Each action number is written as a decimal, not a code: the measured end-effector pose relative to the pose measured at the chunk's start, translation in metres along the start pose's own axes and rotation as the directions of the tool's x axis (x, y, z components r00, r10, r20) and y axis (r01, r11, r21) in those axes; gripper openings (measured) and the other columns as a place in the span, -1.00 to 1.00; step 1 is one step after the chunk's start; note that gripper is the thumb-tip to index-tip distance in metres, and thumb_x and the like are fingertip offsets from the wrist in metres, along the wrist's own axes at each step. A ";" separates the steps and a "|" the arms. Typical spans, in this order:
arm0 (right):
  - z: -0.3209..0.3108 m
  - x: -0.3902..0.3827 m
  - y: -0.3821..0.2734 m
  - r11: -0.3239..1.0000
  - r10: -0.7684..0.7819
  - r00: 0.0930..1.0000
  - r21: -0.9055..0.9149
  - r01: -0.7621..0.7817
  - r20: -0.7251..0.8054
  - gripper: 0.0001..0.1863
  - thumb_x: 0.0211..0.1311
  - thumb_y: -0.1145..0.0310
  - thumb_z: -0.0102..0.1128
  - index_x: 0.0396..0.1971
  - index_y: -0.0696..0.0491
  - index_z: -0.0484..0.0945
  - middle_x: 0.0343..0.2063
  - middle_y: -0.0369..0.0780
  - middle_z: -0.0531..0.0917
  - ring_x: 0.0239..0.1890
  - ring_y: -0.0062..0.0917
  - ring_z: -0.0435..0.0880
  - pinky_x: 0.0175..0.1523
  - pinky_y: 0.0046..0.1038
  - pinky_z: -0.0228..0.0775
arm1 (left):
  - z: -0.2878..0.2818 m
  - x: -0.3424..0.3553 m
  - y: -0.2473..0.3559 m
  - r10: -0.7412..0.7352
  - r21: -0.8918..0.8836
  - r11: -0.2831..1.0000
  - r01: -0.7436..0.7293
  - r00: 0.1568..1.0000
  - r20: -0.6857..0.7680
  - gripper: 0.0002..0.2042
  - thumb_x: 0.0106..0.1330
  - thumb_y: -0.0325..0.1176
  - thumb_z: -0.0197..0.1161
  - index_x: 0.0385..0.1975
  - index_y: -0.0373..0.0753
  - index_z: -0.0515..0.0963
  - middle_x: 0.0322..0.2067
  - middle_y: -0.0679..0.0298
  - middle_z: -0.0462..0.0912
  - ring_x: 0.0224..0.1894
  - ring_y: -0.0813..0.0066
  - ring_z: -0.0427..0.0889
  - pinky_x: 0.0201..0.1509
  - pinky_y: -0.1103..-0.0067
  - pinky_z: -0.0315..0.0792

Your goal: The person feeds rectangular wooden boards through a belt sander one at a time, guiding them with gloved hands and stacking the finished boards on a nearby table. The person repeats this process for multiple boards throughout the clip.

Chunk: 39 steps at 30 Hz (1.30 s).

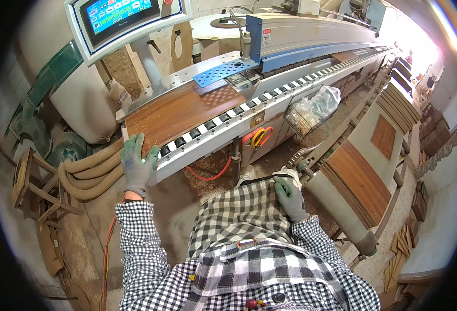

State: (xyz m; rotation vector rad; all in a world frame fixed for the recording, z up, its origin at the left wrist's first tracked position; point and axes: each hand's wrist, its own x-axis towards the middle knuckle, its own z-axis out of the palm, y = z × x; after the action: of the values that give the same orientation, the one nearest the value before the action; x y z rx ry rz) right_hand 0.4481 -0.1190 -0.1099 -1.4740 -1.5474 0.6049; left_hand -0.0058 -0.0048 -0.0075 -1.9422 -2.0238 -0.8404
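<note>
In a grey and green work glove, my left hand (pixel 138 165) lies with spread fingers on the near left corner of a brown wood-grain panel (pixel 179 116). The panel rests flat on the machine bed, its far end under a blue perforated plate (pixel 223 74). Black and white rollers (pixel 210 125) line the panel's near edge. My right hand (pixel 290 199), gloved the same way, hangs beside my checked apron (pixel 233 212). Its fingers are loosely bent and apart, with nothing visible in them.
A control screen (pixel 119 18) stands at the upper left. Ribbed hoses (pixel 91 173) and a wooden stool (pixel 42 181) are to the left. On the right, a roller conveyor bears stacked brown panels (pixel 360 179). A wire basket (pixel 303 122) with clear plastic and orange-handled scissors (pixel 249 136) hang on the machine's side.
</note>
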 end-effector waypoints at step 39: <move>0.001 -0.005 0.017 0.950 0.099 0.994 0.303 -0.078 -0.052 -0.65 0.44 0.24 0.17 0.06 0.14 0.62 -0.14 -0.20 0.74 -0.09 -0.55 0.66 0.07 -0.49 0.47 | 0.034 0.053 0.120 -0.134 0.131 0.986 0.104 0.959 0.251 -0.26 0.33 0.31 0.03 0.40 -0.05 0.32 0.36 -0.10 0.33 0.45 -0.04 0.20 0.54 0.12 -0.14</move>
State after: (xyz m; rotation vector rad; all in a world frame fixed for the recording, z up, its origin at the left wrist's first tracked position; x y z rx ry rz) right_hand 0.4555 -0.1202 -0.1254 -1.3211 -1.2788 0.7990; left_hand 0.1126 0.0538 0.0226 -1.9688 -2.3002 -0.4974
